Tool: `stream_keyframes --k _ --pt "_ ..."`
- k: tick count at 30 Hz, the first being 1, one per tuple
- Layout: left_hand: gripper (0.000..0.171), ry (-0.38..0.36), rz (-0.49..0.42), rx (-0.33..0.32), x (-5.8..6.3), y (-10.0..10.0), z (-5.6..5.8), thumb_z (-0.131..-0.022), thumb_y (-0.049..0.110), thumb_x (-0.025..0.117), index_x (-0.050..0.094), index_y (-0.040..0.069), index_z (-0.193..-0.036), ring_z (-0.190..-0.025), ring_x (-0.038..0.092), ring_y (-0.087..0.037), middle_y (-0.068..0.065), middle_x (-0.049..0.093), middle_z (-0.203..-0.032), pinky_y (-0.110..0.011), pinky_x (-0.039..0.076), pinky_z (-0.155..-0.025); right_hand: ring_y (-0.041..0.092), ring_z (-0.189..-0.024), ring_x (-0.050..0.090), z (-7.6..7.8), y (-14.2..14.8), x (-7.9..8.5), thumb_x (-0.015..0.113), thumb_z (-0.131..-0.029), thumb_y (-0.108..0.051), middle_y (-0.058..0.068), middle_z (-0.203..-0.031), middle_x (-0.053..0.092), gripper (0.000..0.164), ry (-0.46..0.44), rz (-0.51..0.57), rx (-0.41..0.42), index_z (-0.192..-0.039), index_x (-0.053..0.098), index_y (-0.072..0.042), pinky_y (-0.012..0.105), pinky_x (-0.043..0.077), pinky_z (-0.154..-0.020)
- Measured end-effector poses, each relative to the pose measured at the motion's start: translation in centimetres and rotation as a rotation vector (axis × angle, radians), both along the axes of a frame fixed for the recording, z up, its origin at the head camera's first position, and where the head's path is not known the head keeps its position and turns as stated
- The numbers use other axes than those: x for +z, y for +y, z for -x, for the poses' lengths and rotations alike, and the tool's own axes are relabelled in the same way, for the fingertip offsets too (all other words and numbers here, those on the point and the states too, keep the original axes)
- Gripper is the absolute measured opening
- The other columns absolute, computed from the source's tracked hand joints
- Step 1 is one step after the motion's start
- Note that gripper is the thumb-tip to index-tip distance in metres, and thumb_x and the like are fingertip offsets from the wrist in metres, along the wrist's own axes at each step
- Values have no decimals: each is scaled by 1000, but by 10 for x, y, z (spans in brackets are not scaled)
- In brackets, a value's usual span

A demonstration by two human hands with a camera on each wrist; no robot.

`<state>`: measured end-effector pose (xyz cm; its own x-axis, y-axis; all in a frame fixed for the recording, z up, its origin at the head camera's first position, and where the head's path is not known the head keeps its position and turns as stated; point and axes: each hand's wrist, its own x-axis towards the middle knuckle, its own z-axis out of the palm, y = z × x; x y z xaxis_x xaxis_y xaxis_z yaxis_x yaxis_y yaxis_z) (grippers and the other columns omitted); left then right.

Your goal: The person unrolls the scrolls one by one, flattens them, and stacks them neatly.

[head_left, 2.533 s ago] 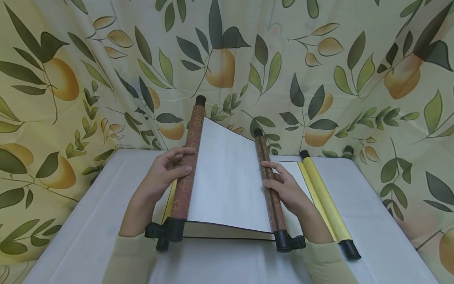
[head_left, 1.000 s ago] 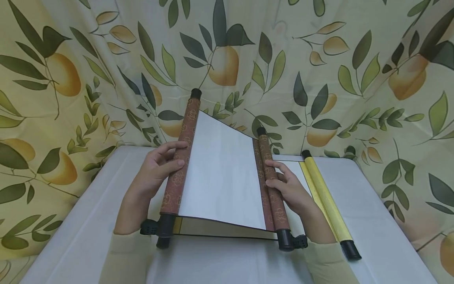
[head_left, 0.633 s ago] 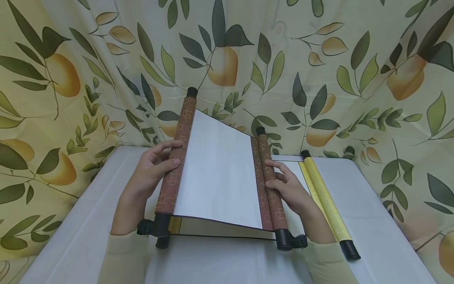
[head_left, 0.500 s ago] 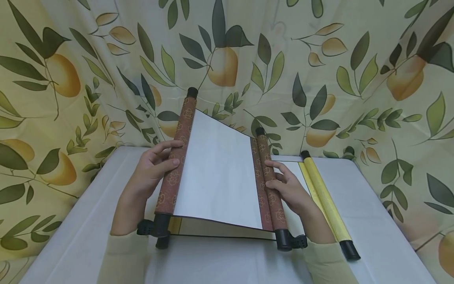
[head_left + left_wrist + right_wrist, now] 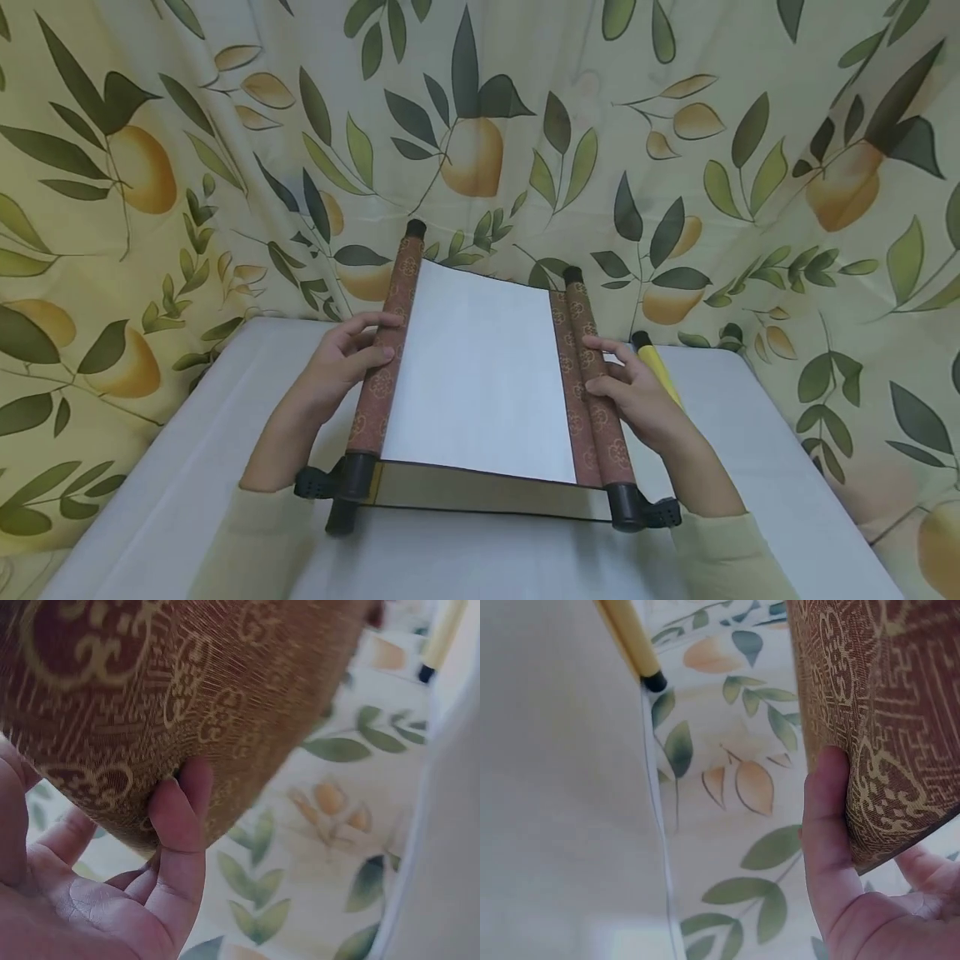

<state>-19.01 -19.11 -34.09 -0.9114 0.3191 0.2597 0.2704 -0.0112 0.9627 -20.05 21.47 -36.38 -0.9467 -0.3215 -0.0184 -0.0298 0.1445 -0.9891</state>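
Both hands hold a hanging scroll (image 5: 480, 375) with blank white paper, rollers covered in reddish-brown patterned cloth and black end knobs. My left hand (image 5: 330, 375) grips the left roller (image 5: 384, 367), thumb on the near face; the left wrist view shows fingers against its patterned cloth (image 5: 187, 682). My right hand (image 5: 645, 396) grips the right roller (image 5: 596, 375), beside a brown cloth band. In the right wrist view, a finger lies along that roller's cloth (image 5: 885, 712). The scroll is raised and tilted above a second, yellow-edged scroll (image 5: 487, 490), mostly hidden beneath it.
Both scrolls are over a white-covered table (image 5: 757, 467). The yellow roller (image 5: 660, 373) of the lower scroll shows behind my right hand; its far black end (image 5: 655, 681) appears in the right wrist view. A curtain (image 5: 525, 167) printed with fruit and leaves hangs behind the table.
The rollers have moved farther apart, showing more white paper and the brown band at right. My right hand has shifted right, covering most of the yellow roller. The left roller's far end has dropped lately.
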Motion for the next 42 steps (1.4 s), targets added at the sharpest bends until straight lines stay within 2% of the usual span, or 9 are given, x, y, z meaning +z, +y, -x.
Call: stream_keyframes --k 6,12,14,21,24,28,32,38,42 --pt "29 -103 172 16 -5 6 9 -88 22 62 55 14 -115 -91 49 -23 -9 51 -113 -32 44 -66 30 -95 55 -2 11 14 54 -88 -3 25 -123 38 58 1 -46 -2 -139 31 -18 40 51 -74" --pt "32 -58 333 -44 -14 4 16 -83 24 69 50 13 -106 -89 52 -27 -11 53 -102 -37 46 -64 32 -96 55 -2 17 24 57 -88 -4 26 -125 36 60 22 -91 5 -140 31 -18 41 52 -73" --pt "29 -57 344 -51 -14 1 15 -84 21 68 49 13 -105 -86 53 -27 -11 52 -101 -37 47 -63 31 -96 55 -1 17 27 57 -87 -4 25 -124 36 60 33 -99 10 -140 31 -18 40 52 -73" --pt "20 -129 363 -50 -12 -6 14 -88 12 58 53 12 -107 -66 49 -24 -15 51 -93 -36 46 -54 32 -97 54 -1 18 34 56 -88 -5 25 -124 33 59 24 -102 21 -139 32 -19 42 52 -73" --pt "16 -127 374 -45 -12 -7 14 -88 17 59 54 12 -103 -67 49 -24 -14 51 -93 -37 46 -54 33 -97 54 -2 17 36 56 -88 -6 24 -126 31 58 5 -101 22 -139 32 -21 45 52 -72" --pt "20 -77 382 -34 -12 -9 14 -85 24 66 52 14 -96 -73 52 -26 -12 53 -90 -36 46 -57 36 -97 54 -2 16 40 56 -88 -7 23 -126 31 58 5 -110 17 -138 32 -22 45 52 -71" --pt "22 -40 390 -32 -10 -10 14 -84 22 67 50 13 -95 -80 52 -26 -10 52 -93 -35 46 -61 37 -101 50 -3 17 42 57 -88 -8 20 -128 30 57 9 -141 1 -138 33 -24 44 52 -73" --pt "15 -71 385 -33 -8 -11 14 -87 12 61 55 9 -100 -88 51 -27 -8 50 -104 -38 48 -67 38 -104 48 -3 18 44 57 -88 -9 19 -129 29 57 6 -153 -8 -137 34 -25 44 51 -73" --pt "13 -92 393 -25 -7 -12 15 -87 14 59 57 10 -99 -88 50 -26 -7 49 -106 -38 47 -67 38 -104 48 -2 19 43 57 -88 -8 19 -128 30 57 3 -153 -10 -137 34 -26 44 51 -73"
